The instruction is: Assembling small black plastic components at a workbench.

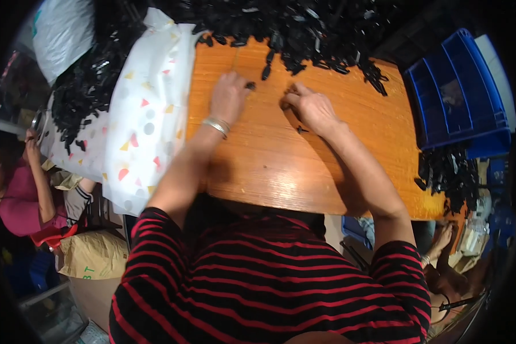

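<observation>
Over the far middle of the wooden table (264,152), my left hand (229,97) pinches a small black plastic piece (250,86) at its fingertips. A metal bracelet circles that wrist. To its right, my right hand (312,107) is closed, its fingers curled and index finger pointing left. Whatever it holds is too dark and small to make out. A tiny black part (302,130) lies on the wood just below this hand. Beyond both hands a large heap of black plastic pieces (315,40) covers the far edge, several spilling toward me.
A white patterned sheet (146,120) covers the table's left side, with more black pieces (83,86) beyond it. Blue crates (458,94) stand at the right, above another black pile (450,175). Another person (26,195) sits at far left; someone's limbs (441,246) show at lower right.
</observation>
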Tool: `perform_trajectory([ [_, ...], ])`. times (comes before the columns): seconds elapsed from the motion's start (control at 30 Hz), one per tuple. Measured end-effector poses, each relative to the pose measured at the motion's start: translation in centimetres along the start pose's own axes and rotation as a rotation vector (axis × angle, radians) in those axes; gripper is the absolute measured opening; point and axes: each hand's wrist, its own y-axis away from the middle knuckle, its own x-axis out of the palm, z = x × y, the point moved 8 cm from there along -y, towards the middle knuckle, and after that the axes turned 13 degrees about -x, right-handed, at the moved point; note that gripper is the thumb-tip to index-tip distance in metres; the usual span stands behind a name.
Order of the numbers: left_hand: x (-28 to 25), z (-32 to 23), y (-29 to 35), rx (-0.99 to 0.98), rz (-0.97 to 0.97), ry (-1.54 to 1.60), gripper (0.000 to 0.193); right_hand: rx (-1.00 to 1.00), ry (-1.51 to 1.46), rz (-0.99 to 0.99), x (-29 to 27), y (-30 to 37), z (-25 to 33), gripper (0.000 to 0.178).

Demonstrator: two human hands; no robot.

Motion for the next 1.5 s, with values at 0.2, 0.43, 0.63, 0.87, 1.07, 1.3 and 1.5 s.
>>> perform_trajectory([
  [0.2, -1.5, -1.5, 2.0, -0.037, -0.101, 0.085, 0.019, 0.146, 0.070, 0.004, 0.2, 1.2, 2.5, 0.018],
  [0.43, -1.0, -0.2, 2.7, -0.135, -0.032, 0.275, 0.020, 0.321, 0.154, -0.159, -0.5, 5.4, 1.7, 0.012],
  [0.63, 0.7, -0.3, 4.6, -0.394, 0.164, 0.846, 0.020, 0.353, -0.131, -0.546, -1.5, 3.9, 3.9, 0.019],
  [0.87, 2.1, -1.4, 5.7, -0.415, 0.371, 1.197, 0.025, 0.474, -0.623, -0.770, 3.1, 2.8, 2.3, 0.023],
  [1.07, 2.1, -1.3, 6.0, -0.403, 0.368, 1.097, 0.024, 0.406, -0.641, -0.793, 3.4, 2.4, 3.2, 0.022],
  [1.3, 1.9, -1.9, 6.0, -0.387, 0.362, 1.115, 0.023, 0.397, -0.519, -0.743, 2.5, 2.3, 3.6, 0.019],
  [1.5, 0.7, -2.5, 6.3, -0.205, 0.112, 0.750, 0.025, 0.418, -0.453, -0.668, 2.5, 1.8, 5.6, 0.029],
])
